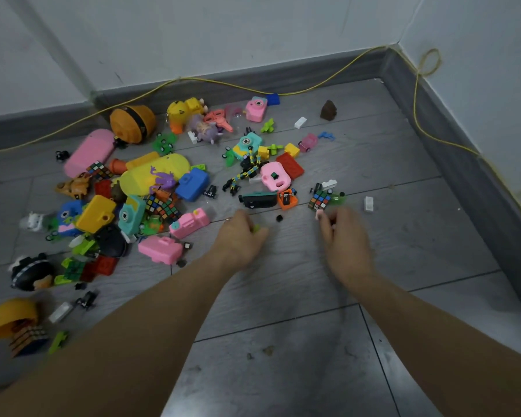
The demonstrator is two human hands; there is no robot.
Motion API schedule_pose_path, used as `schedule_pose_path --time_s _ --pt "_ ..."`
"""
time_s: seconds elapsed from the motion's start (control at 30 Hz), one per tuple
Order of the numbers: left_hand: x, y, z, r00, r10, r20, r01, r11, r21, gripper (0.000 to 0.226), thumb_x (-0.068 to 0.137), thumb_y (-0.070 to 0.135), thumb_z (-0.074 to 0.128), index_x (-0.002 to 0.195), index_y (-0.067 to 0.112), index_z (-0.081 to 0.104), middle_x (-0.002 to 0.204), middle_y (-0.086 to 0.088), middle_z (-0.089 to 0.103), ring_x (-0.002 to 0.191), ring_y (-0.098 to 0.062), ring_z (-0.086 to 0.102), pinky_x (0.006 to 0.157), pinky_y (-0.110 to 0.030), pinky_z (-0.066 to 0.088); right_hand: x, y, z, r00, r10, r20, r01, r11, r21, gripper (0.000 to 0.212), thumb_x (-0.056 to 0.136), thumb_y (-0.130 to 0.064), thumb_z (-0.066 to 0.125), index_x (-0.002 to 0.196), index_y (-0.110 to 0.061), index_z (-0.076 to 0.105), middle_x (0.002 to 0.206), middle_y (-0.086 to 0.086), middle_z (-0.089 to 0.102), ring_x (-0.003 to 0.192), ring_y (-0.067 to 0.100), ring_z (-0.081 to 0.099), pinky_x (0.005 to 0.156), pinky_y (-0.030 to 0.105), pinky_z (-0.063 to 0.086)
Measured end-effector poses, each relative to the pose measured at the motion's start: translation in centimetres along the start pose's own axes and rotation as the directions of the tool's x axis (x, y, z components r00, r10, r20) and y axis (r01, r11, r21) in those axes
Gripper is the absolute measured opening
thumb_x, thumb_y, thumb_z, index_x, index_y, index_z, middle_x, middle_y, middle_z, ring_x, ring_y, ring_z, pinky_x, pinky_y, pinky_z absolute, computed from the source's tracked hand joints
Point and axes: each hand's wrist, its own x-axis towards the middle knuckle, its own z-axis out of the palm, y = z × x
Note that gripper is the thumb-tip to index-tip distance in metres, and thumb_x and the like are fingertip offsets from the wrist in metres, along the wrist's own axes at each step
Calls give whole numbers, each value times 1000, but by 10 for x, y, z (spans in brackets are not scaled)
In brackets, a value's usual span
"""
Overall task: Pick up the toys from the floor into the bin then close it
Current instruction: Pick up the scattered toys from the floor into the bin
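Note:
Many small plastic toys lie spread over the grey floor (283, 296), mostly left and centre. Among them are a large yellow capsule (154, 173), a pink toy camera (189, 223), a small puzzle cube (318, 201) and a dark green toy (257, 199). My left hand (241, 239) rests low near the floor with its fingers curled around a small green piece (256, 227). My right hand (345, 233) is blurred, fingers curled, with a small pink piece (318, 213) at its fingertips just below the puzzle cube. No bin is in view.
A yellow cord (415, 94) runs along the grey skirting board and up the right wall. A white block (368, 203) lies right of my right hand, a brown lump (328, 110) near the far corner. Walls close the space behind and to the right.

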Motion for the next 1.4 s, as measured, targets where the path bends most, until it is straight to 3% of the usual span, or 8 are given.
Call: schedule_pose_path --time_s 0.07,0.17,0.4,0.53,0.63,0.87,1.17,1.4 --pt "1 7 -3 991 -135 13 132 936 -328 25 94 30 55 105 9 48 95 -15 66 84 -29 65 84 -45 56 5 -11 -8 972 233 26 -229 918 324 23 100 -35 51 87 -16 54 81 0 56 74 15 52 63 28 37" --pt "-2 22 -9 968 -218 128 246 699 -672 17 99 18 50 112 10 45 92 -13 60 69 -21 56 66 -36 57 11 -26 -24 856 377 353 -494 399 772 20 99 -24 54 84 -12 57 66 2 46 54 11 41 43 23 36" --pt "-7 49 -11 895 -225 384 442 354 -824 9 95 6 46 97 9 54 78 -7 47 69 -17 52 62 -35 57 20 -30 -57 695 -34 718 -694 -290 659 14 93 -16 53 84 -6 56 77 7 55 53 6 43 44 15 42" --pt "-3 60 -10 956 -206 208 293 674 -679 4 96 13 50 96 9 52 76 -5 48 65 -15 49 54 -29 56 28 -30 -58 684 1 729 -712 -217 668 11 85 -17 59 77 -8 57 78 8 58 57 11 51 45 19 45" --pt "9 52 -7 996 77 -40 -81 990 -114 31 93 28 60 118 16 45 96 -3 59 80 -21 59 64 -33 55 39 -27 -50 683 216 698 -704 -59 707 29 96 -25 56 70 -13 52 68 4 57 54 10 52 41 19 43" --pt "36 46 -13 966 256 22 -208 730 651 82 83 57 65 143 19 24 138 -17 36 103 -32 60 70 -37 45 69 -10 -31 936 349 56 -353 912 208 28 100 -39 45 91 -13 50 80 6 56 72 22 53 66 36 42" --pt "44 46 8 957 261 128 -266 612 745 81 84 69 55 141 22 21 123 -15 49 99 -34 61 64 -37 43 67 -13 1 993 32 111 11 931 -366 61 91 -66 40 130 -19 40 99 17 58 87 36 59 63 35 38" --pt "55 48 12 920 362 151 -330 507 796 74 93 64 40 151 31 7 129 -16 47 96 -31 63 61 -35 40 70 -9 6 986 -67 155 126 902 -414 50 96 -57 35 127 -19 41 100 14 51 83 35 58 67 39 44"
